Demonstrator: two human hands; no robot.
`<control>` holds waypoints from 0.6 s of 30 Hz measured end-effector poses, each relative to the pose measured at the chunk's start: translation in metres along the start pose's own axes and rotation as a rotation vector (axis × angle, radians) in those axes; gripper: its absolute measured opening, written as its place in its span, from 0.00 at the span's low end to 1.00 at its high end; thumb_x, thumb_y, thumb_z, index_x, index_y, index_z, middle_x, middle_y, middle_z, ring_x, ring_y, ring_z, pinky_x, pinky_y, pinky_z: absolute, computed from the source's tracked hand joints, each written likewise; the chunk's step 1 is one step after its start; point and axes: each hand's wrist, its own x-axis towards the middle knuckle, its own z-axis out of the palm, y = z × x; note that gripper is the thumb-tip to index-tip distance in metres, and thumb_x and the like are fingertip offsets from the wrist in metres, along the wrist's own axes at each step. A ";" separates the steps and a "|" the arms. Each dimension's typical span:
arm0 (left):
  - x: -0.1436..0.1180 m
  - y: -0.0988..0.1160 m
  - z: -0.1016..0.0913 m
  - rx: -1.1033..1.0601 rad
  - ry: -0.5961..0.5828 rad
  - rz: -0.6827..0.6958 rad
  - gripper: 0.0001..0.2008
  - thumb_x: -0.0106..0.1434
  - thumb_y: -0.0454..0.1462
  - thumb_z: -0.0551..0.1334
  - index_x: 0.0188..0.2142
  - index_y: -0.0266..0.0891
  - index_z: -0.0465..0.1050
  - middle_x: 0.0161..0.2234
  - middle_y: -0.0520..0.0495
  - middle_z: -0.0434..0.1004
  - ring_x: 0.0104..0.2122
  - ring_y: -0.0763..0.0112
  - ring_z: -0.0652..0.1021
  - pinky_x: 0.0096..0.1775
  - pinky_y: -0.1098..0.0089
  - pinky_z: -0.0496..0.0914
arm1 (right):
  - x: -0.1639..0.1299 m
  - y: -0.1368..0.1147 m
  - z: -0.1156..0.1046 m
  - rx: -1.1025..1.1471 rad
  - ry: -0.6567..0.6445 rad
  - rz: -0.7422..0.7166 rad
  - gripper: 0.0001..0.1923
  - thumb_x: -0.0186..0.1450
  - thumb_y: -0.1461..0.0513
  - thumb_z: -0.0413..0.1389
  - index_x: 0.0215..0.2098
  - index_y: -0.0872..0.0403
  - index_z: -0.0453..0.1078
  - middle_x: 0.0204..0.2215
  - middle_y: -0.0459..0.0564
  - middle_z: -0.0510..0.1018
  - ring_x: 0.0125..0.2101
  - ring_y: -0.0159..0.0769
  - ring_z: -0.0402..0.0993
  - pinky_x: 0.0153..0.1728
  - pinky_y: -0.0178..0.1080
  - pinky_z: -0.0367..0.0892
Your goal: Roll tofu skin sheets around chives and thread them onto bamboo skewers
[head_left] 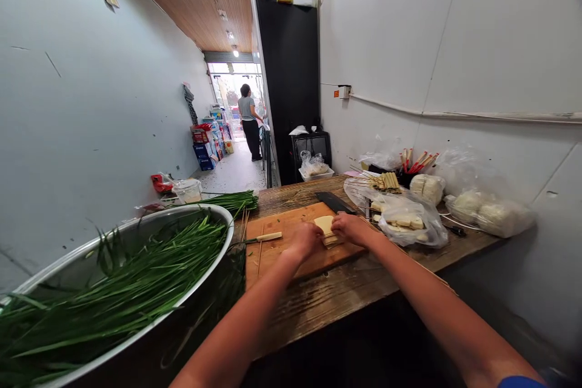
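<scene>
A stack of pale yellow tofu sheets (325, 225) lies on the wooden cutting board (286, 224). My left hand (307, 239) is closed at the left edge of the top sheet, and my right hand (350, 228) pinches its right side. Just beyond them rests a dark cleaver blade (335, 201). To the left of my left hand, a rolled tofu sheet (269, 236) has green leaves sticking out of its end. A thin wooden skewer (260, 257) lies below that roll.
At left stands a large metal basin (231, 227) heaped with long green chives (150, 273). Skewered tofu rolls (386, 181) and a plastic bag of tofu pieces (409, 224) sit at right, near bagged white food (491, 209). Another person (248, 115) stands by the far doorway.
</scene>
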 end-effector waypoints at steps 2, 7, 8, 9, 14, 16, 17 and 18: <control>0.002 0.001 0.000 0.041 -0.021 0.007 0.09 0.57 0.34 0.58 0.33 0.38 0.78 0.34 0.44 0.78 0.36 0.66 0.76 0.38 0.71 0.66 | -0.001 -0.001 0.000 -0.046 0.005 -0.012 0.12 0.64 0.65 0.49 0.30 0.57 0.74 0.34 0.52 0.76 0.36 0.34 0.68 0.34 0.32 0.57; 0.002 0.004 -0.004 0.067 -0.011 0.003 0.13 0.61 0.38 0.55 0.33 0.37 0.78 0.33 0.43 0.78 0.34 0.67 0.76 0.36 0.72 0.65 | 0.000 -0.006 -0.003 -0.112 0.008 0.004 0.12 0.64 0.66 0.48 0.32 0.58 0.73 0.33 0.55 0.76 0.35 0.35 0.69 0.33 0.33 0.57; 0.002 0.005 -0.003 0.081 0.009 -0.018 0.13 0.62 0.39 0.55 0.34 0.37 0.77 0.34 0.43 0.78 0.35 0.67 0.75 0.36 0.72 0.65 | 0.001 -0.006 -0.004 -0.112 0.015 0.008 0.11 0.63 0.66 0.48 0.32 0.58 0.73 0.33 0.55 0.76 0.35 0.35 0.69 0.34 0.33 0.58; 0.003 0.006 -0.003 0.097 0.033 -0.041 0.12 0.61 0.39 0.55 0.36 0.38 0.77 0.35 0.43 0.78 0.36 0.66 0.75 0.37 0.72 0.65 | 0.003 -0.006 -0.004 -0.107 0.026 0.013 0.11 0.63 0.66 0.48 0.33 0.59 0.73 0.32 0.55 0.76 0.35 0.35 0.69 0.34 0.33 0.58; 0.014 0.010 -0.014 0.169 0.103 -0.106 0.12 0.61 0.37 0.54 0.36 0.38 0.77 0.38 0.42 0.77 0.39 0.66 0.75 0.40 0.71 0.65 | 0.015 -0.001 -0.013 -0.060 0.147 0.015 0.12 0.65 0.64 0.47 0.34 0.59 0.72 0.33 0.55 0.75 0.37 0.35 0.68 0.38 0.34 0.58; 0.018 0.007 -0.027 0.166 0.135 -0.095 0.13 0.61 0.36 0.53 0.34 0.37 0.77 0.36 0.42 0.77 0.37 0.67 0.75 0.39 0.71 0.65 | 0.020 -0.004 -0.018 -0.016 0.204 0.004 0.10 0.63 0.62 0.50 0.37 0.58 0.72 0.35 0.54 0.76 0.37 0.35 0.68 0.38 0.34 0.58; 0.018 0.004 -0.035 0.159 0.142 -0.082 0.13 0.61 0.35 0.53 0.34 0.37 0.77 0.35 0.42 0.78 0.35 0.68 0.75 0.38 0.72 0.65 | 0.023 -0.007 -0.021 0.006 0.223 0.005 0.10 0.62 0.62 0.52 0.38 0.57 0.71 0.35 0.53 0.76 0.37 0.35 0.68 0.37 0.34 0.59; 0.016 0.001 -0.043 0.147 0.144 -0.074 0.13 0.60 0.34 0.54 0.34 0.37 0.78 0.34 0.43 0.78 0.34 0.69 0.75 0.38 0.72 0.65 | 0.026 -0.011 -0.023 0.024 0.238 0.009 0.09 0.62 0.62 0.52 0.38 0.57 0.72 0.34 0.52 0.76 0.36 0.34 0.68 0.36 0.34 0.59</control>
